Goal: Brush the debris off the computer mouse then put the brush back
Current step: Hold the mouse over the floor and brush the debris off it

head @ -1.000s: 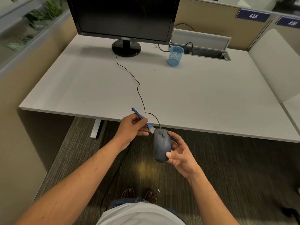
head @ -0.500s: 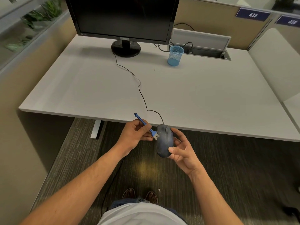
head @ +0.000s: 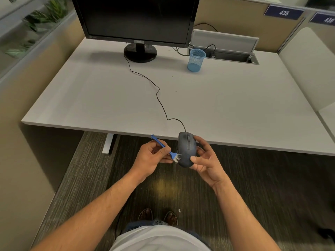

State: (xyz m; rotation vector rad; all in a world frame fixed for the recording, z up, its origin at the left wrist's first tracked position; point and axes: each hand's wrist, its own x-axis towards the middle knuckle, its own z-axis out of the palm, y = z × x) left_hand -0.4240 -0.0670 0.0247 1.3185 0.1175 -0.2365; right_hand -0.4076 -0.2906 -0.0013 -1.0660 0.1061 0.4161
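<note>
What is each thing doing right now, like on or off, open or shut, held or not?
Monitor: screen dark.
Mouse: held off the desk in the right hand.
Brush: held in the left hand, bristles on the mouse's side.
Blue mesh cup: upright.
Desk cable hatch: lid open.

Left hand point(head: 153, 155) presses brush point(head: 165, 148) bristles against held mouse point(head: 186, 151).

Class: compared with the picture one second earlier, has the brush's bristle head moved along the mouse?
Yes. The small blue brush has slid from the dark grey computer mouse's cable end toward its rear, away from the white desk edge.
</note>
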